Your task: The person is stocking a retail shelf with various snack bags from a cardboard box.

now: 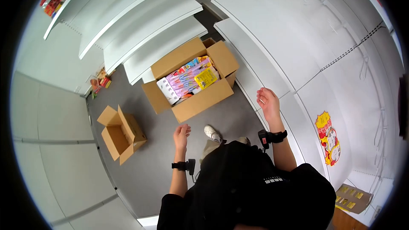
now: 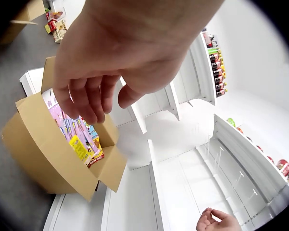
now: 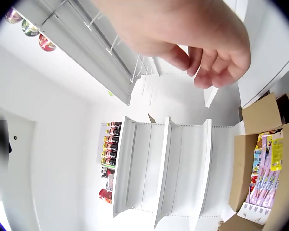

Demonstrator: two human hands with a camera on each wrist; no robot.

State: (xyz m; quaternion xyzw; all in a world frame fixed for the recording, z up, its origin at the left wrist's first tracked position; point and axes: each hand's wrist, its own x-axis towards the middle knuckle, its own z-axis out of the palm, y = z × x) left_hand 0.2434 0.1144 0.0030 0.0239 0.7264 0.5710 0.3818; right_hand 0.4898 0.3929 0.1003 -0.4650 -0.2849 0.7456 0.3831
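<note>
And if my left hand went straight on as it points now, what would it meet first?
Probably the near flap of the filled cardboard box; your left hand points that way, though its height above the flap is hard to judge.

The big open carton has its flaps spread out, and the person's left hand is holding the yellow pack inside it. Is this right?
The left hand holds nothing; the head view shows it outside the carton, away from the yellow pack. The rest is right: the flaps are spread, and the pack lies inside.
</note>
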